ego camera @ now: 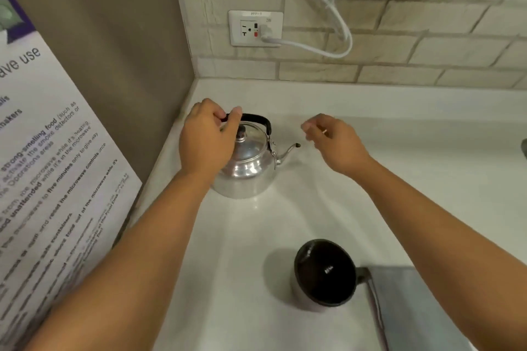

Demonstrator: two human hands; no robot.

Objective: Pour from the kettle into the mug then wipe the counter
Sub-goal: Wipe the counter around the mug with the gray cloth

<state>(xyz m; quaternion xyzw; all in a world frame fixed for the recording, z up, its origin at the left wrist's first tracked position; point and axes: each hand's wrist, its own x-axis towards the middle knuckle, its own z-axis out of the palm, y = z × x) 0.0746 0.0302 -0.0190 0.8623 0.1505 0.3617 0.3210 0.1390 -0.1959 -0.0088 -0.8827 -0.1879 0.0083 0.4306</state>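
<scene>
Presently one white desk carries one steel kettle, standing upright near the back left corner, one dark mug nearer, and one grey cloth touching the mug. Left hand is clamped on the kettle's black handle; right hand hovers loosely curled, empty, just beyond the spout.

The wall poster reads "strong-smelling food"; the outlet plate reads "#PP-1".
</scene>
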